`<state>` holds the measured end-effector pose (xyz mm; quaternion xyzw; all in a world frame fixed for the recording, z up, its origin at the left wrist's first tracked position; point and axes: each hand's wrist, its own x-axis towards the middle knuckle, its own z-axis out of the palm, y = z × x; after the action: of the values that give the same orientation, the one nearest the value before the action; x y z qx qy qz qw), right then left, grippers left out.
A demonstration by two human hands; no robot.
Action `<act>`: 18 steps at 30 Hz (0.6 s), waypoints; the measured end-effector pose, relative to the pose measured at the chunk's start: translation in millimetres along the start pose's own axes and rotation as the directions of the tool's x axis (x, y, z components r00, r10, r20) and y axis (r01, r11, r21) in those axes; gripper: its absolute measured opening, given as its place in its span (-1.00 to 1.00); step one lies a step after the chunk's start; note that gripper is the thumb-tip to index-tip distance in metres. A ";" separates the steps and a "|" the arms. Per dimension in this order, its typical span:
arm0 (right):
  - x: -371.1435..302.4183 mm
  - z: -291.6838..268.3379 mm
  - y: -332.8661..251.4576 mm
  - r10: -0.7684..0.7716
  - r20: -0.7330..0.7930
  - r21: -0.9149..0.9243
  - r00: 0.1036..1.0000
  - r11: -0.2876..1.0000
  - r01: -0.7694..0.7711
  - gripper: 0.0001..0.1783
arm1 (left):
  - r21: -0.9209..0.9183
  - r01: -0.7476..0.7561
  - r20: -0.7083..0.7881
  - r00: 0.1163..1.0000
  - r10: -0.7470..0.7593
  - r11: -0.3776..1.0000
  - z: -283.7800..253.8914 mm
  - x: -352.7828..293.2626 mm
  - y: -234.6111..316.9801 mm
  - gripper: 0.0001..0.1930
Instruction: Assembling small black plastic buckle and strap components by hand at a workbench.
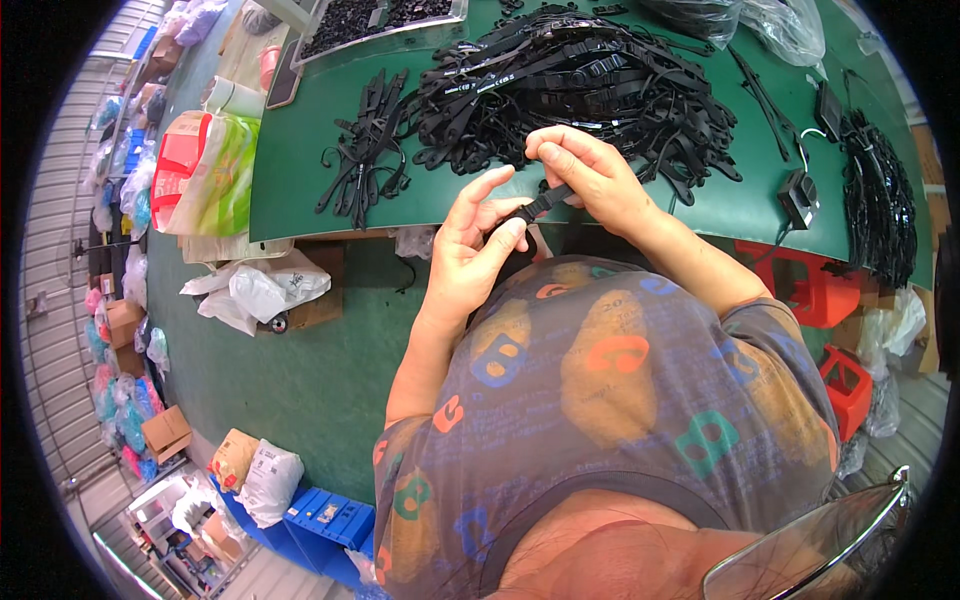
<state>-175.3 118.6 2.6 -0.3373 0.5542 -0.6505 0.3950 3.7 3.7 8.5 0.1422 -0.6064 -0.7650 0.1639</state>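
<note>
Just in front of the table's near edge, I hold a black strap with a plastic buckle (541, 205) between both hands. My left hand (474, 236) pinches the buckle end between thumb and fingers, its index finger raised. My right hand (592, 180) is closed on the other end, thumb against fingers; part of the strap is hidden behind them. Beyond my hands a large heap of black straps (570, 85) lies on the green table (300, 170). To its left is a smaller bunch of black straps (365, 150).
A clear tray of small black parts (375, 25) stands at the far left, beside a phone (284, 75). On the right are a black box with a cable (799, 200) and a hanging strap bundle (880, 195). Red stools (845, 390) and a white bag (270, 290) are below.
</note>
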 end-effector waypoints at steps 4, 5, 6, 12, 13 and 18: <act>-1.6 -3.3 1.1 0.051 0.021 0.064 0.998 0.997 -0.053 -0.70 | 0.001 0.020 -0.012 1.000 -0.020 1.000 1.7 -0.7 0.0 -0.44; -1.6 -5.0 1.6 0.076 0.035 0.081 0.997 0.994 -0.078 -0.69 | 0.001 0.022 -0.013 1.000 -0.022 1.000 1.8 -0.6 -0.2 -0.43; -1.1 -5.7 2.6 0.077 0.037 0.076 0.996 0.994 -0.079 -0.69 | -0.001 0.025 -0.019 1.000 -0.025 1.000 2.4 -0.6 0.1 -0.43; 0.3 -6.1 -1.0 -0.217 0.135 -0.303 0.967 0.920 0.249 -0.67 | -0.050 0.049 -0.039 0.998 -0.051 0.998 0.3 0.2 2.0 -0.42; -0.2 -7.1 -3.5 -0.346 0.213 -0.419 0.914 0.813 0.405 -0.66 | -0.071 0.052 -0.034 0.998 -0.054 0.996 -0.9 0.6 3.4 -0.42; -3.8 -18.7 -20.0 -0.305 0.427 -0.621 0.851 0.585 0.521 -0.68 | -0.138 0.059 -0.002 0.998 -0.059 0.989 -4.4 0.8 3.5 -0.40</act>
<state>-192.7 131.9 19.4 -0.6710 0.6073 -0.4018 0.1400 5.0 -1.2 10.8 0.1508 -0.5469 -0.8093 0.1525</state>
